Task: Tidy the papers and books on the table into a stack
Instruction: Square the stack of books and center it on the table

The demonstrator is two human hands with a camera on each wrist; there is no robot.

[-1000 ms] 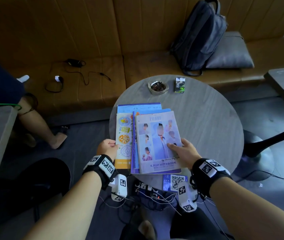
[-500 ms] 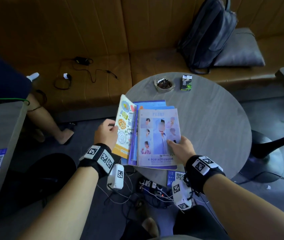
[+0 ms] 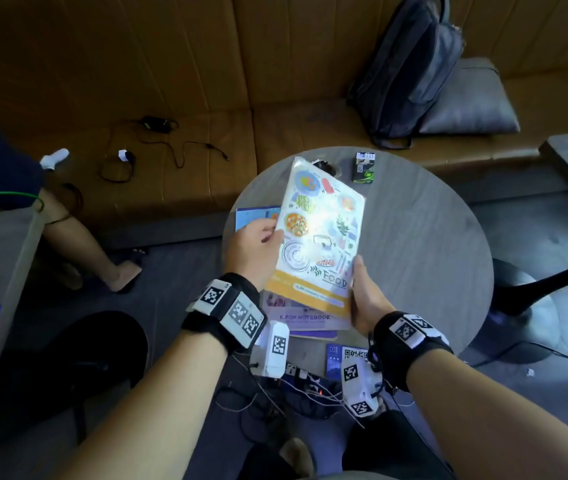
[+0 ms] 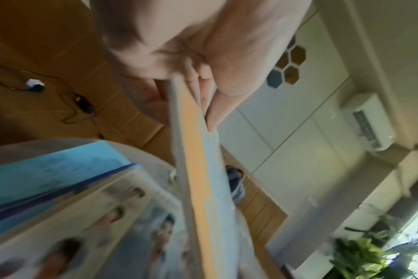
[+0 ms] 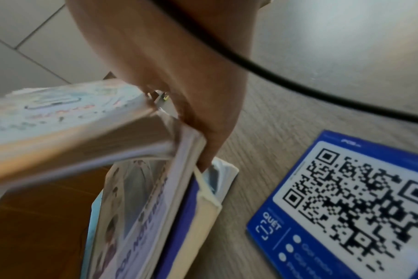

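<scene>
A notebook with food drawings (image 3: 320, 237) is held tilted above the round grey table (image 3: 431, 254). My left hand (image 3: 254, 244) pinches its left edge, thumb on the cover; the left wrist view shows the fingers (image 4: 203, 79) clamped on the notebook's edge (image 4: 198, 169). My right hand (image 3: 365, 296) holds its lower right corner, and the right wrist view shows the corner (image 5: 60, 117) against that hand (image 5: 179, 75). Under it the K-POP notebook (image 3: 305, 317) (image 5: 136, 217) lies on a purple-edged book. A blue book (image 3: 253, 216) (image 4: 48, 169) pokes out at the left.
A cigarette pack (image 3: 364, 167) and a half-hidden ashtray (image 3: 324, 166) sit at the table's far side. A blue QR card (image 3: 346, 356) (image 5: 346, 207) lies at the near edge. A backpack (image 3: 410, 64) rests on the sofa behind. A person's leg (image 3: 78, 244) is at the left.
The food notebook has come up off the table at the left and swung over the K-POP notebook. My right hand left the K-POP cover and took the food notebook's right edge.
</scene>
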